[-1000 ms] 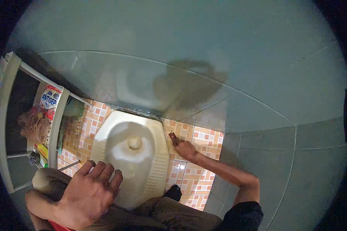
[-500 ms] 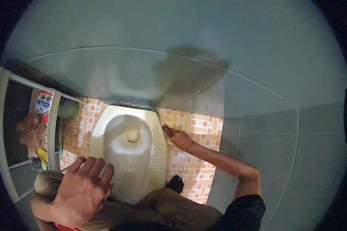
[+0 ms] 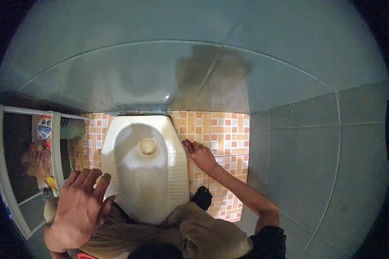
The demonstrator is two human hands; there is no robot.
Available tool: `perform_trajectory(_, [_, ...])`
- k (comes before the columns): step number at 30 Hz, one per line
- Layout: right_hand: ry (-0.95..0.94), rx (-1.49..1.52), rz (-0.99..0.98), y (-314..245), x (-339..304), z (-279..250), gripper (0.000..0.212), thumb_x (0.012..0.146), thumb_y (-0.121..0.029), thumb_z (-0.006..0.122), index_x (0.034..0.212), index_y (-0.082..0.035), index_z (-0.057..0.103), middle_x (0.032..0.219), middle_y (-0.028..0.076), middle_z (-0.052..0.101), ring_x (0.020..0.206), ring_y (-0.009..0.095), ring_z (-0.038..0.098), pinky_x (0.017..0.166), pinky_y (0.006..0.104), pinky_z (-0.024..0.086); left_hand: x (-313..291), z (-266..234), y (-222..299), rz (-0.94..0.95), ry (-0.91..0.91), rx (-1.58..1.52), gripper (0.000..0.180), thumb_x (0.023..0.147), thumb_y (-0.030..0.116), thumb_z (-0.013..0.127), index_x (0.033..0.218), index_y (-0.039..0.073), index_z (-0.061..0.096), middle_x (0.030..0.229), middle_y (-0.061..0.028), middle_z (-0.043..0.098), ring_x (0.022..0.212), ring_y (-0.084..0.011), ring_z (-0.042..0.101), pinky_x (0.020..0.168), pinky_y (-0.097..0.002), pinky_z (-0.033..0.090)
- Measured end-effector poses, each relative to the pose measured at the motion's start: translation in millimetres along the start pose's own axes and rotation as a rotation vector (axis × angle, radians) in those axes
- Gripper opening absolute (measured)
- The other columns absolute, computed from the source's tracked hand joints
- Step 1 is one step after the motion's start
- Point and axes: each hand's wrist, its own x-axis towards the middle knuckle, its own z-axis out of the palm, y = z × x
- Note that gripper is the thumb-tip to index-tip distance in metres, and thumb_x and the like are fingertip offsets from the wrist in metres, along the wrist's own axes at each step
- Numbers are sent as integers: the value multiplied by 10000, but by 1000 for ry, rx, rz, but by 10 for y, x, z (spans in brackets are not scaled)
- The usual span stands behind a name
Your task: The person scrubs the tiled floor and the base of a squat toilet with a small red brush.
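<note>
A cream squat toilet [image 3: 138,185] is set in the tiled floor, with ribbed foot rests and a round drain hole toward its far end. My right hand [image 3: 201,156] reaches down to its right edge. The fingers are closed in a pinch, and a small thin tip seems to stick out of them, too small to name. To the left of the bowl hovers my left hand [image 3: 80,205], back upward, fingers loosely apart and nothing in them. That hand is above my bent knee, near the shelf rack.
A white shelf rack [image 3: 56,146] stands at the left, holding a red and white packet [image 3: 44,127] and a brownish bundle [image 3: 36,159]. Grey walls [image 3: 298,164] rise ahead and at the right. Patterned tiles [image 3: 229,134] cover the floor; a dark-covered foot [image 3: 202,197] rests beside the toilet.
The view has levelled and shifted slightly. My left hand has moved a little left, off the toilet's edge. My right hand remains at the right edge, still pinched.
</note>
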Motion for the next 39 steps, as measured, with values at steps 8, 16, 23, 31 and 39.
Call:
perform_trajectory(8, [-155, 133, -44, -16, 562, -159, 400, 899, -40, 526, 1267, 117, 510, 1196, 271, 620, 906, 348, 708, 769, 417, 606, -3, -45, 103, -16, -7, -31, 432, 832, 234, 709, 1185, 11, 597, 1129, -163, 604, 1061, -314, 578, 959, -429, 436])
perform_trajectory(16, [216, 22, -141, -10, 57, 176, 285, 983, -50, 464, 1243, 55, 513, 885, 186, 657, 701, 291, 713, 559, 361, 603, -24, -34, 134, -39, 8, -31, 426, 830, 233, 714, 1172, 5, 604, 1165, -178, 616, 1094, -331, 582, 970, -445, 435])
perform_trajectory(23, [77, 92, -94, 119, 54, -27, 421, 906, -28, 535, 1325, -1, 501, 1003, 183, 647, 733, 316, 712, 613, 378, 616, 39, -37, 152, -8, 34, -39, 415, 827, 215, 719, 1170, 12, 606, 1141, -166, 616, 1071, -321, 588, 957, -433, 441])
perform_trajectory(31, [-2, 163, -117, 263, -29, -9, 604, 887, 17, 516, 1467, -14, 349, 1211, 214, 610, 914, 352, 705, 756, 426, 619, 38, -33, 151, 15, 28, -18, 416, 837, 235, 706, 1174, 13, 606, 1129, -160, 611, 1062, -314, 583, 950, -424, 441])
perform_trajectory(39, [-155, 73, -3, -45, -220, 92, 570, 942, 19, 435, 1490, 26, 281, 1310, 228, 581, 912, 393, 692, 728, 463, 607, -52, -54, 134, -24, -30, -6, 441, 834, 249, 705, 1193, 18, 597, 1140, -166, 606, 1067, -307, 578, 962, -424, 438])
